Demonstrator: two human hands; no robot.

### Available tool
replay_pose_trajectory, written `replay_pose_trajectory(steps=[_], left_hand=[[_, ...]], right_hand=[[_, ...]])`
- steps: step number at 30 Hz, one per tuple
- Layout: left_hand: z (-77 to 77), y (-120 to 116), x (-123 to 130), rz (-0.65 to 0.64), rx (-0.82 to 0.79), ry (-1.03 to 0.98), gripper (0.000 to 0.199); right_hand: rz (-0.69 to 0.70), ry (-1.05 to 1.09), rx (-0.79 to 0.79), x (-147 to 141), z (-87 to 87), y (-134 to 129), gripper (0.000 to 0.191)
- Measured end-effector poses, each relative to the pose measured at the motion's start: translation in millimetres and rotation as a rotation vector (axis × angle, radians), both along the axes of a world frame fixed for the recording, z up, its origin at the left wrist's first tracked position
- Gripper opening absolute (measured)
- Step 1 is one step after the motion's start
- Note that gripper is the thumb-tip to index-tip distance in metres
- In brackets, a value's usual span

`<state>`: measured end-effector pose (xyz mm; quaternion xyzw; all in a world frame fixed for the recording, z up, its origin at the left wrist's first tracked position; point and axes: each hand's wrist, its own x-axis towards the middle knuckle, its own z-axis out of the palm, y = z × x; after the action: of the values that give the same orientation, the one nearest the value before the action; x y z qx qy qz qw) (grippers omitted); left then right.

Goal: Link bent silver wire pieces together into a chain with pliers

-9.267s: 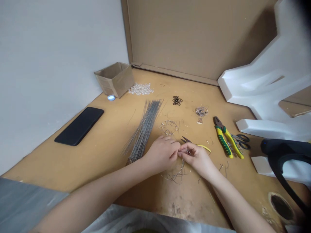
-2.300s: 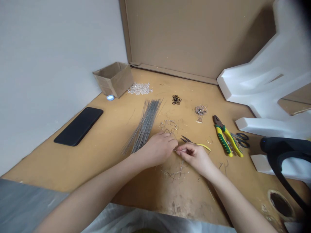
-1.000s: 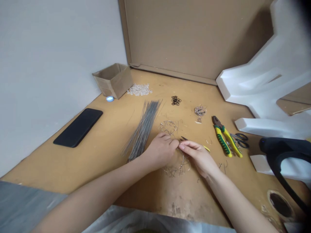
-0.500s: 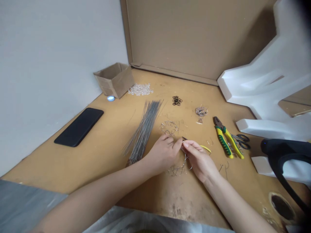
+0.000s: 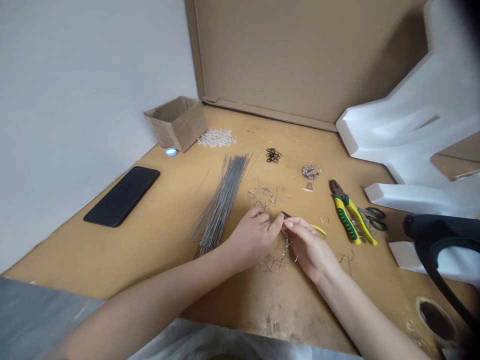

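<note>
The one head-worn view looks forward and down from above the near edge of the surface (image 5: 112, 265), facing its far end, close over the left hand (image 5: 253, 237) and right hand (image 5: 309, 247).

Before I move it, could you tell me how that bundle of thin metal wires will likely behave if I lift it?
The bundle of thin metal wires will probably splay, since its strands fan apart and no tie shows. Each strand looks thin enough to flex and droop rather than stay rigid. Lifted by one end, strands may slide out.

The wire frame (image 5: 260, 197) looks silvery; the pliers (image 5: 347, 222) have yellow handles banded green.
</note>
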<state>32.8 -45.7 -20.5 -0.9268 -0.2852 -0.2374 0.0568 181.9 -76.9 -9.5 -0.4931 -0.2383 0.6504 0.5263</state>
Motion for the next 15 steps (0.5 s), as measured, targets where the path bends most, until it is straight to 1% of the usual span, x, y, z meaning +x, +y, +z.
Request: replay_pose_trajectory(steps=[9,15], left_hand=[[-1.5,-1.5,0.3,-0.001,0.027,-0.007,0.036],[-4.6,-3.1,1.2,0.026,-0.016,-0.037,0.035]], right_hand=[[0.003,-0.001,0.017,0.6,-0.7,2.5,0.011],[0.006,-0.08,0.101,1.6,-0.2,1.1,0.011]])
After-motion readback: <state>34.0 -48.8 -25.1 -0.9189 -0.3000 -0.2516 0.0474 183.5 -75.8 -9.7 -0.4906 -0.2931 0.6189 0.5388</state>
